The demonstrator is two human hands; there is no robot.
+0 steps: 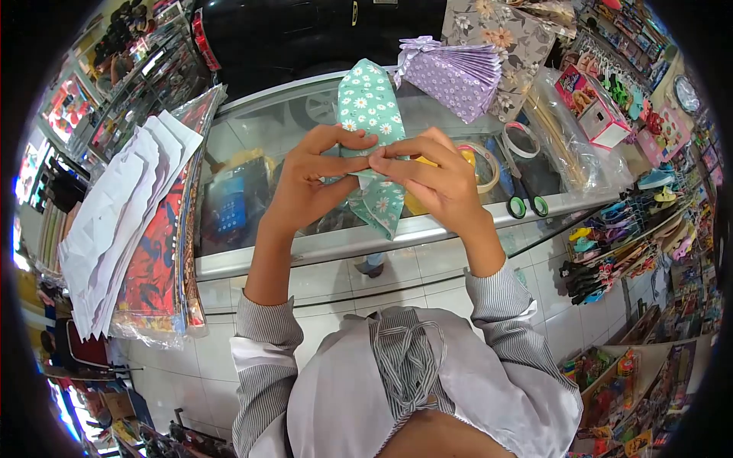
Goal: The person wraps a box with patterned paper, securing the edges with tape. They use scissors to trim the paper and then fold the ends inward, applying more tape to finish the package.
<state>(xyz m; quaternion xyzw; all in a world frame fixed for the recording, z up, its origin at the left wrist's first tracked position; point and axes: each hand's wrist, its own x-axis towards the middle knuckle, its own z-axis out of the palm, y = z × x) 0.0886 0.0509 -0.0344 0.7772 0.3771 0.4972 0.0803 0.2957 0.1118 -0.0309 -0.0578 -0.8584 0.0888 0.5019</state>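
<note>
A green paper piece with white daisies [372, 99] stands out above and below my hands, over the front of the glass counter. My left hand [317, 175] pinches its middle from the left, thumb and fingers closed on the paper. From the right, my right hand [435, 172] grips the same spot, its fingertips meeting those of my left hand. The lower part of the paper shows a fold with a pale inner side. Behind it, a purple flowered pleated paper fan [458, 80], gathered at one end, lies on the counter.
Green-handled scissors [527, 200] and tape rolls [521, 140] lie to the right on the glass counter [252, 126]. White paper sheets [126, 206] are stacked at the left over packaged prints. A pink box [603, 122] and brown flowered paper [496, 38] are at the back right.
</note>
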